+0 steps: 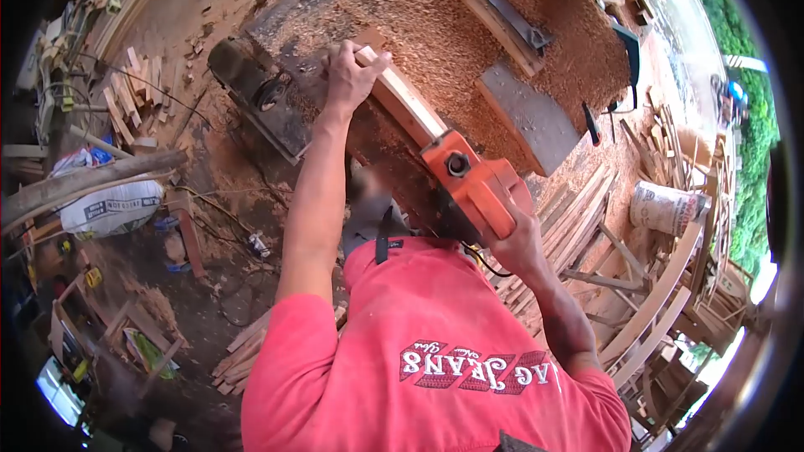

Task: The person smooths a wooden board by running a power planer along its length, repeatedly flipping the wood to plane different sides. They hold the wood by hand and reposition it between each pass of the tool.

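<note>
The pale wood strip (410,105) lies across the middle of the desk (289,21), running from the far left toward the near right, its near part hidden beneath the orange power planer (473,188). The person's left hand (356,75) grips the strip's far end, probably to stop it from sliding or twisting under the tool. Its fingers are parted just enough to span the wood, thumb on the right side and the others on the left, well apart from the planer.

The right hand (521,243) holds the planer at its near end, behind the body, a hold that seems suited to pushing and steering along the strip's length. Those fingers are curled closely round the handle; their tips are mostly hidden, so how tightly they press cannot be told. The tool sits in line with the strip, presumably so its base follows the wood. Loose shavings (452,29) cover the desk's far side.
</note>
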Action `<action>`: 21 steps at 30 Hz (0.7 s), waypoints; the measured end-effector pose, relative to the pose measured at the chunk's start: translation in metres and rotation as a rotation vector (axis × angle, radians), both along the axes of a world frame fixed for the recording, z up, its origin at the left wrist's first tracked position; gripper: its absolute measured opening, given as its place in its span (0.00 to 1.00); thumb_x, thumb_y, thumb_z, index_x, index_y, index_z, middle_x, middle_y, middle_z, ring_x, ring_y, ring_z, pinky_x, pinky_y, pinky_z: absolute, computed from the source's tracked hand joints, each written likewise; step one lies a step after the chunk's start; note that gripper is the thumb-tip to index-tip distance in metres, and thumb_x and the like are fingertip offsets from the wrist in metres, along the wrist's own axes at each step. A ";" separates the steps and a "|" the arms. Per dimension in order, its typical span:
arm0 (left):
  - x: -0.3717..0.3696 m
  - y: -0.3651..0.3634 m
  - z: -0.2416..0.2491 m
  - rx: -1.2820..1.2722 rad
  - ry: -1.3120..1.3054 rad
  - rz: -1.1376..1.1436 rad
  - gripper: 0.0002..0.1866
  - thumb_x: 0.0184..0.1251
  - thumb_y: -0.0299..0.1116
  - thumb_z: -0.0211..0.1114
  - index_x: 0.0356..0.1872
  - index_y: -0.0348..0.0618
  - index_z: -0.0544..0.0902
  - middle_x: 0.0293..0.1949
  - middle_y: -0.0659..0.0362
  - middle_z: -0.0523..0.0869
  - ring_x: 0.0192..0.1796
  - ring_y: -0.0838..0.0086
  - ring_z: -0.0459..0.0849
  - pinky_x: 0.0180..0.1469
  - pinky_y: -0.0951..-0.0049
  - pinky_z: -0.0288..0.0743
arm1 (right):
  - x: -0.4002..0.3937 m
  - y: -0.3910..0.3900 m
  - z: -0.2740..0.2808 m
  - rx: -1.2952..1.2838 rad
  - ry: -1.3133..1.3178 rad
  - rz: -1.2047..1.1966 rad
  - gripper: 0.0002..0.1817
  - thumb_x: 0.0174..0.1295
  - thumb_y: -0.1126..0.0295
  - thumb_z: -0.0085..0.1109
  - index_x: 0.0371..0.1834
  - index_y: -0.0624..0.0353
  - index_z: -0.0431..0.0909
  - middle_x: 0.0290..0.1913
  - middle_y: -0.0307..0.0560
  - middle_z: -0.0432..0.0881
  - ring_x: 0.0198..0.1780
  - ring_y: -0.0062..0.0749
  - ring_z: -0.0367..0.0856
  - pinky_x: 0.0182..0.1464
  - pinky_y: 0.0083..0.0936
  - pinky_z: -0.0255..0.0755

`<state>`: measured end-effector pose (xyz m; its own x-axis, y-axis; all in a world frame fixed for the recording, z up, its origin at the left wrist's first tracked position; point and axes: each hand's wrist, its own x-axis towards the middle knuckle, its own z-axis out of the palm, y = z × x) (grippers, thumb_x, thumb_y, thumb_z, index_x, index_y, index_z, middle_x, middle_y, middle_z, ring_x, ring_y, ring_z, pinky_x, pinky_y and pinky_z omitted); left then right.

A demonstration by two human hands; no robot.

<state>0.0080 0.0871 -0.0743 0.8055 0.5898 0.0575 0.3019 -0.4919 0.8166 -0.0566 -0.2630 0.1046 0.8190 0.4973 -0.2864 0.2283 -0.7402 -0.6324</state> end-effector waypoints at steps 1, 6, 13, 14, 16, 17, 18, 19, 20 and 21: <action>-0.001 0.006 -0.001 0.037 -0.026 -0.019 0.35 0.57 0.65 0.70 0.44 0.38 0.80 0.46 0.46 0.75 0.54 0.55 0.72 0.59 0.52 0.65 | 0.008 0.012 -0.003 0.057 -0.036 0.038 0.19 0.55 0.75 0.64 0.51 0.66 0.82 0.35 0.57 0.87 0.41 0.40 0.90 0.42 0.32 0.80; -0.023 0.036 -0.007 -0.380 -0.370 0.135 0.24 0.72 0.52 0.65 0.36 0.34 0.83 0.39 0.56 0.76 0.40 0.73 0.76 0.45 0.72 0.73 | 0.035 0.080 -0.006 0.072 -0.016 0.015 0.11 0.54 0.74 0.62 0.39 0.68 0.82 0.23 0.49 0.81 0.28 0.23 0.80 0.33 0.31 0.76; -0.129 0.058 -0.001 -0.617 -0.426 0.516 0.19 0.77 0.47 0.59 0.48 0.38 0.82 0.36 0.65 0.77 0.38 0.81 0.74 0.42 0.78 0.70 | 0.083 0.184 -0.005 0.079 0.013 0.040 0.11 0.51 0.71 0.64 0.32 0.69 0.82 0.21 0.45 0.81 0.27 0.19 0.77 0.30 0.28 0.73; -0.143 0.056 0.002 -0.602 -0.396 0.576 0.19 0.77 0.47 0.59 0.48 0.39 0.82 0.36 0.65 0.78 0.38 0.81 0.74 0.42 0.78 0.70 | 0.089 0.203 -0.003 0.145 -0.051 0.091 0.11 0.52 0.70 0.63 0.34 0.68 0.83 0.22 0.44 0.81 0.26 0.19 0.76 0.29 0.27 0.73; -0.171 0.053 -0.007 -0.611 -0.384 0.650 0.19 0.77 0.47 0.59 0.48 0.39 0.82 0.36 0.66 0.78 0.38 0.82 0.75 0.41 0.79 0.70 | 0.102 0.240 -0.004 0.278 -0.128 0.173 0.14 0.53 0.69 0.63 0.40 0.66 0.84 0.23 0.42 0.81 0.26 0.20 0.76 0.29 0.26 0.73; -0.180 0.046 -0.012 -0.627 -0.364 0.725 0.18 0.77 0.47 0.59 0.49 0.40 0.82 0.37 0.66 0.78 0.38 0.82 0.75 0.40 0.80 0.70 | 0.120 0.254 -0.012 0.174 -0.038 0.139 0.15 0.53 0.69 0.64 0.42 0.66 0.85 0.24 0.42 0.82 0.26 0.20 0.76 0.29 0.25 0.73; -0.187 0.037 -0.013 -0.626 -0.361 0.688 0.18 0.77 0.47 0.59 0.49 0.40 0.82 0.37 0.66 0.78 0.38 0.82 0.75 0.40 0.80 0.70 | 0.133 0.259 -0.017 0.075 0.056 0.098 0.16 0.53 0.68 0.65 0.44 0.65 0.85 0.24 0.41 0.82 0.26 0.20 0.76 0.29 0.24 0.72; -0.195 0.029 -0.012 -0.662 -0.340 0.703 0.18 0.77 0.47 0.59 0.48 0.40 0.82 0.36 0.66 0.78 0.37 0.82 0.76 0.38 0.80 0.69 | 0.133 0.254 -0.012 0.088 0.048 0.066 0.16 0.53 0.68 0.65 0.44 0.65 0.85 0.24 0.41 0.82 0.26 0.20 0.76 0.29 0.24 0.72; -0.199 0.026 -0.013 -0.692 -0.329 0.732 0.17 0.77 0.46 0.59 0.48 0.41 0.82 0.35 0.66 0.79 0.36 0.82 0.76 0.37 0.80 0.69 | 0.135 0.254 -0.006 0.156 0.054 0.064 0.17 0.54 0.66 0.66 0.43 0.66 0.85 0.27 0.43 0.84 0.29 0.21 0.78 0.33 0.25 0.74; -0.201 0.019 -0.014 -0.661 -0.289 0.719 0.17 0.76 0.46 0.59 0.48 0.41 0.82 0.34 0.66 0.79 0.35 0.82 0.76 0.36 0.80 0.69 | 0.137 0.257 0.001 0.222 0.063 0.081 0.17 0.55 0.65 0.67 0.43 0.67 0.85 0.29 0.45 0.85 0.32 0.23 0.81 0.37 0.26 0.76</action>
